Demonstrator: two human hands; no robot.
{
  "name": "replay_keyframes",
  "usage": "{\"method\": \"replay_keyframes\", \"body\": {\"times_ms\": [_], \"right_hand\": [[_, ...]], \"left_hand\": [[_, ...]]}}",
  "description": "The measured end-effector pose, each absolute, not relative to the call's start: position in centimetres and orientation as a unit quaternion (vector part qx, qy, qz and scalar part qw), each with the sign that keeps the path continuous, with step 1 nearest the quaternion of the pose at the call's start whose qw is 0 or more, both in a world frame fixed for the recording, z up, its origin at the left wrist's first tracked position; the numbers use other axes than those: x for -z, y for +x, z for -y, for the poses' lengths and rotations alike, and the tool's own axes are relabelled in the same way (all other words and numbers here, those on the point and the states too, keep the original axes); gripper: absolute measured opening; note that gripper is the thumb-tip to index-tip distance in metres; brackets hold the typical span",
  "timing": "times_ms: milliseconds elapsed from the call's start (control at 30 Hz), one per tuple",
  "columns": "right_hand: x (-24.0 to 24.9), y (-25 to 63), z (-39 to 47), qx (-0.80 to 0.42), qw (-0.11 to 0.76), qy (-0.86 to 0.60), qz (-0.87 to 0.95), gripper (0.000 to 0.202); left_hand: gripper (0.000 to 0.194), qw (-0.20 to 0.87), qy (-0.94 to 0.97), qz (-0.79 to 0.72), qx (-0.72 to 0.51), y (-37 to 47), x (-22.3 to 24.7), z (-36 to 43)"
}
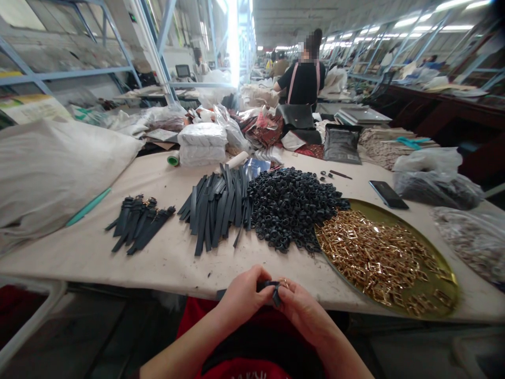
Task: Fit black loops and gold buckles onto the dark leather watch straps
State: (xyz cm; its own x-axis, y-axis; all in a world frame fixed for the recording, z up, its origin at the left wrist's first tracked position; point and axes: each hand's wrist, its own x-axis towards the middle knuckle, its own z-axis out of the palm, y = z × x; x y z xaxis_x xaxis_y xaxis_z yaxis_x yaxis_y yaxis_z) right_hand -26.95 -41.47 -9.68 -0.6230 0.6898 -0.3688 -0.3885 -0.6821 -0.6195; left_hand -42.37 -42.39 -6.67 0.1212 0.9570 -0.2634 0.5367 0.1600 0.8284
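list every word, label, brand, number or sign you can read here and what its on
No text can be read with certainty.
Red garment at the lower edge: white lettering, cut off by the picture's edge, unreadable.
Small green sign at upper left: too small and blurred to read.

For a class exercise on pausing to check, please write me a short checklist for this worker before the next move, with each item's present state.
1. Left hand grips the dark strap: ok.
2. Right hand is at the strap, beside the small gold piece: ok.
3. Strap threaded through that piece: cannot tell; the hands hide it.
4. Gold buckles on the round tray: ok.
5. Dark loops piled on the table: ok.
6. Phone apart from both hands: ok.
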Motion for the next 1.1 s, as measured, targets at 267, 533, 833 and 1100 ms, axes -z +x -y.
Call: {"method": "replay_keyframes", "body": {"times_ms": [267, 533, 833, 1100], "right_hand": [[9.3, -27.9, 41.2, -0.773, 0.399, -0.402, 0.286, 0.028], [9.6, -26.8, 40.6, -0.647, 0.311, -0.476, 0.508, 0.030], [9.1, -26.3, 41.1, -0.417, 0.267, -0.500, 0.710, 0.012], [9.6, -26.2, 40.9, -0.451, 0.232, -0.523, 0.685, 0.017]], "left_hand": [[0.023, 0.628, 0.471, -0.530, -0.321, -42.5, 5.4, 42.7], [0.032, 0.713, 0.397, -0.469, -0.338, -42.7, 6.7, 42.9], [0.032, 0.691, 0.407, -0.502, -0.323, -42.3, 7.5, 42.8], [0.026, 0.661, 0.494, -0.497, -0.269, -42.3, 6.2, 42.5]]}}
